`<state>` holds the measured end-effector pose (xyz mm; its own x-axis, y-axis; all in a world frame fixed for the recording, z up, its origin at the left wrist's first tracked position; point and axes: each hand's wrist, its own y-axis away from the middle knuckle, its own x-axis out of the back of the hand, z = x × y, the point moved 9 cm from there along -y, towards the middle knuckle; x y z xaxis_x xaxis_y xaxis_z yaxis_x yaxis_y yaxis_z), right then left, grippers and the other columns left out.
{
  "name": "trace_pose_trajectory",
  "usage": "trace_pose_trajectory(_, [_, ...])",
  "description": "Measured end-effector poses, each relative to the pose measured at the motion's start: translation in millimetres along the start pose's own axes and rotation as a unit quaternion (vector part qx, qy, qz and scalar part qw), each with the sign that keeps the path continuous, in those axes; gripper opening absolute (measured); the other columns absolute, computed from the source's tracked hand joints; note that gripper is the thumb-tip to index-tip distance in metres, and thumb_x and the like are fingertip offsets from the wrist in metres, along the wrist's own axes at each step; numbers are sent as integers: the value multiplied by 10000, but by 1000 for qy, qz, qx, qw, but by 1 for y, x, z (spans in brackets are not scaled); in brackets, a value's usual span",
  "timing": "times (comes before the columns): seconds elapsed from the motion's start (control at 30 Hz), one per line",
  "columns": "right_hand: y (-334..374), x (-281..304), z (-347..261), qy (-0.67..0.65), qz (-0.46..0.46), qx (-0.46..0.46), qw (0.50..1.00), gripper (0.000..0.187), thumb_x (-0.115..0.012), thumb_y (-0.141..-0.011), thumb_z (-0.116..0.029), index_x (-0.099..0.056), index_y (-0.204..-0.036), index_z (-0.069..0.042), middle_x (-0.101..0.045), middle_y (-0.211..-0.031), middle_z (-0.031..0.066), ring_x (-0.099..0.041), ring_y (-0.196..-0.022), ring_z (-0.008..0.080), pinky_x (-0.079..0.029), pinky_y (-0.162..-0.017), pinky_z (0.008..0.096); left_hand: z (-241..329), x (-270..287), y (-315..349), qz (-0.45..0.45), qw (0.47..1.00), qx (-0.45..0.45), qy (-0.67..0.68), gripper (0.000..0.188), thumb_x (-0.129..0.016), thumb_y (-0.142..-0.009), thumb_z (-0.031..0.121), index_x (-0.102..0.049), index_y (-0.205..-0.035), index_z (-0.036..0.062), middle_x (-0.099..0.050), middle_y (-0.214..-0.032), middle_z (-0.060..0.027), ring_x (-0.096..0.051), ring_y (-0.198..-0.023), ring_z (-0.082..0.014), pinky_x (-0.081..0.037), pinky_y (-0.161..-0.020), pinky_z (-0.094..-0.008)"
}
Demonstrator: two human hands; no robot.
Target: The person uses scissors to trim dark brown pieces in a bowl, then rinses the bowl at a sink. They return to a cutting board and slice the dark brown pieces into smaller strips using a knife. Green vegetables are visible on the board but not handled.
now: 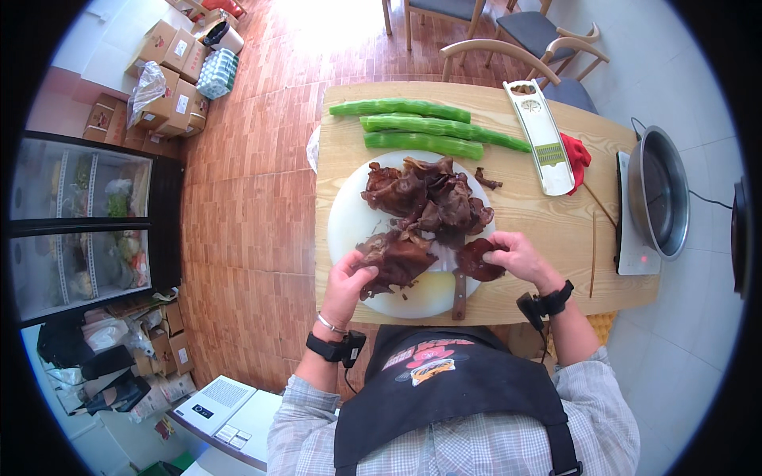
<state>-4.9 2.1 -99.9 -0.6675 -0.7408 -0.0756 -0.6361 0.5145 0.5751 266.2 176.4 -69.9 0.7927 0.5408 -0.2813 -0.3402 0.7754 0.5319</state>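
Note:
A pile of dark brown wood ear mushrooms (440, 194) lies on a round white cutting board (343, 210). At the board's near left, my left hand (352, 278) is closed on the edge of a large wood ear piece (397, 258). Opposite it, my right hand (514, 258) pinches a smaller wood ear piece (476, 260) between thumb and fingers. Between the hands rests a knife with a wooden handle (459, 295); the handle reaches the board's near edge, and its blade is hard to make out.
Several peeled green stalks (421, 123) lie beyond the board, with a small dark scrap (488, 178) nearby. To the right are a white mandoline slicer (544, 143), a red cloth (575, 163), a thin stick (593, 254) and a metal basin (663, 194) on a white cooktop (639, 262). Chairs (540, 40) stand behind.

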Motion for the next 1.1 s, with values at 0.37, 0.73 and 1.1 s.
trace_pose_trajectory(0.37, [6,-71,-96,292,49,318,901,685,-807,-796,-162,-563,-1427,-56,-613,-1287,191,-577,-1210,401,-476,-1045,465,-19,-15,-7,-86,989,63,98,345,-591,-983,54,-616,-1322,1,-693,-1217,-73,-682,-1058,-161,-551,-935,-304])
trace_pose_trajectory(0.73, [-34,-86,-57,159,-7,165,973,337,-665,-949,-91,-675,-1280,-29,-745,-1129,136,-706,-994,164,-561,-866,323,-4,-44,-19,-157,986,10,-52,407,-635,-999,87,-596,-1397,8,-673,-1233,-28,-635,-1092,-124,-511,-990,-293])
trace_pose_trajectory(1.1, [-46,-52,-46,-76,23,47,996,279,-641,-1000,-98,-663,-1263,-5,-693,-1084,3,-618,-922,86,-533,-845,272,-33,-12,-38,-106,987,112,51,342,-614,-1048,152,-651,-1337,-28,-727,-1182,-60,-689,-1042,-143,-541,-924,-282])
